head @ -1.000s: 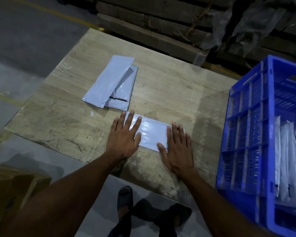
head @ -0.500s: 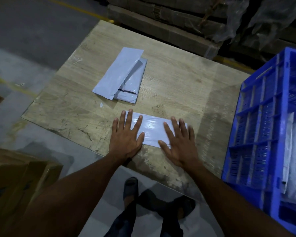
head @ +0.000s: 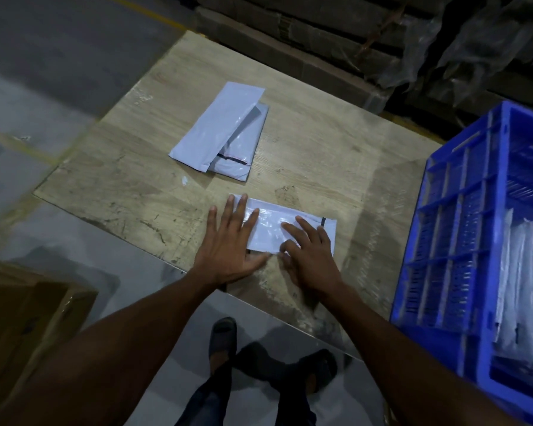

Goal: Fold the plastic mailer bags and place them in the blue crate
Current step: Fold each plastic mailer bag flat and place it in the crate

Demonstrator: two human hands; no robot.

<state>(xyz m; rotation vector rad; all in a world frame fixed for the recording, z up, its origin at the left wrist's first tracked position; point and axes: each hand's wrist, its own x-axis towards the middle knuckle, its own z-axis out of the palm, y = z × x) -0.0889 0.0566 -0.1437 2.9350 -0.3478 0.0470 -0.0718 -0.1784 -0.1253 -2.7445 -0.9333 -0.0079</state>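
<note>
Down at the near edge of the table (head: 305, 124), both hands are on a folded mailer (head: 274, 226). The left hand (head: 228, 244) lies flat with fingers spread, pinning the mailer's left end and grasping nothing. The right hand (head: 310, 256) covers the right part, fingers loosely curled, thumb and forefinger seemingly at the near edge; the blur makes it impossible to tell whether they pinch the plastic or only press it. This looks like the crease being pressed flat, or the start of a pick-up.

Further back, toward the middle of the table, a small pile (head: 222, 130) of mailers waits: one white bag lying askew over a greyer one, lengthwise folded or not, hard to say. At least two, then, are left to handle.

Off the table's right edge stands the blue crate (head: 462, 241), and inside it a row of white mailers (head: 523, 272) is already packed upright. So a good share is done; the one under the hands goes in next, by the look of it, then the pile.
</note>
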